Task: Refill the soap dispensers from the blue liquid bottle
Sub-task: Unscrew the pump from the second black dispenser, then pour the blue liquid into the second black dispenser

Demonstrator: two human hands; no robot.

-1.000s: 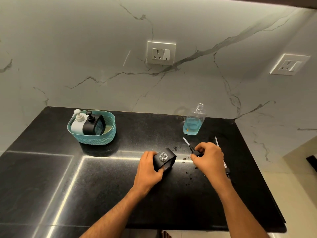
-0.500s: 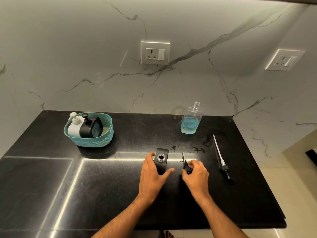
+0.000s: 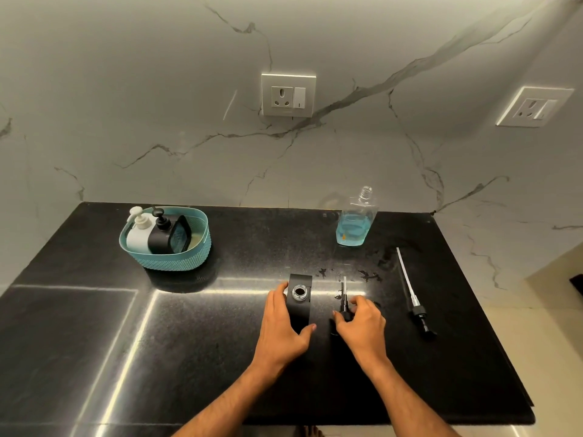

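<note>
Glossy black counter (image 3: 94,342) | left hand (image 3: 284,329) grips square dispenser (image 3: 299,305)

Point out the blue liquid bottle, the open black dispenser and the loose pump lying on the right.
blue liquid bottle (image 3: 352,230), head view, on the blue-filled lower body.
black dispenser (image 3: 298,292), head view, on its open neck.
loose pump (image 3: 418,312), head view, on its black collar.

Black speckled surface (image 3: 94,342); teal dotted basket (image 3: 176,260); blue liquid bottle (image 3: 355,227); black dispenser (image 3: 299,310); white grey-veined marble wall (image 3: 157,105).
</note>
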